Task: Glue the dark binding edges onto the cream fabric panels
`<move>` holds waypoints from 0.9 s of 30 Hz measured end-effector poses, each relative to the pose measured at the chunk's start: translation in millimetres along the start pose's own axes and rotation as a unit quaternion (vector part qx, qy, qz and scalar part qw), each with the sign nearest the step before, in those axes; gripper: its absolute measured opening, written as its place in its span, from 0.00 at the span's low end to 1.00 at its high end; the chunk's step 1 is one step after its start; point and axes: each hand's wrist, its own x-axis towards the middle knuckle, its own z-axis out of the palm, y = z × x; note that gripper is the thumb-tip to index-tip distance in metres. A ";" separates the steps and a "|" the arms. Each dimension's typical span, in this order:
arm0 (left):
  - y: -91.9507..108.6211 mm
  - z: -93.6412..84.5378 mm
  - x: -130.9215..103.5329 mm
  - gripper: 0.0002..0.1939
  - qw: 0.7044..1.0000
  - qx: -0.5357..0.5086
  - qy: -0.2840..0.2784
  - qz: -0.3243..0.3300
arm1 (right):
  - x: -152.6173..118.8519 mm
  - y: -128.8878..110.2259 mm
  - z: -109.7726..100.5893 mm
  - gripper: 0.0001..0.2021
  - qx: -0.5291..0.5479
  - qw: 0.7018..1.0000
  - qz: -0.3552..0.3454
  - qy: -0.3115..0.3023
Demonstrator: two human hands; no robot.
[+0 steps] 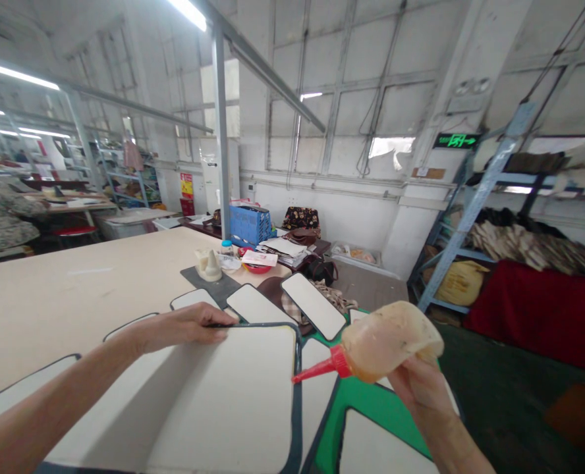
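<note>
My left hand (194, 322) grips the far edge of a large white panel (233, 401) with a dark blue border and rounded corners; the thumb lies on its face. In my right hand (418, 382) is a squeeze bottle (391, 339), tipped on its side, with yellowish liquid inside. Its red nozzle (317, 370) points left, and the tip meets the panel's right border near the upper corner. Smaller white panels with dark edges, such as one (313, 305) beyond the bottle and another (381, 447) at the lower right, lie around it.
A green surface (366, 401) shows beneath the panels. The pale table (75, 283) stretches left. Further back are a cream-coloured block (208, 265) on a dark mat, a red bowl (257, 267) and a blue crate (250, 225). Blue metal shelving (475, 210) stands at the right.
</note>
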 end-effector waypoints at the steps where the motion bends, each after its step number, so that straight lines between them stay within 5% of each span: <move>1: -0.6 -0.8 -0.9 0.12 1.000 -0.004 -0.024 -0.008 | -1.6 -0.2 0.2 0.19 -0.003 1.000 0.002 -0.001; 4: -3.1 -3.8 -2.7 0.13 0.997 -0.012 -0.069 -0.023 | -5.8 -2.2 2.3 0.17 -0.013 1.000 0.006 -0.001; 18: -4.6 -5.5 -6.5 0.18 0.999 -0.026 -0.025 -0.040 | -14.7 -11.9 8.6 0.36 -0.058 0.998 0.031 0.017; 27: -23.5 -13.3 -6.3 0.18 0.998 -0.051 -0.012 -0.045 | -15.5 -2.1 -10.4 0.31 -0.037 0.999 0.037 0.005</move>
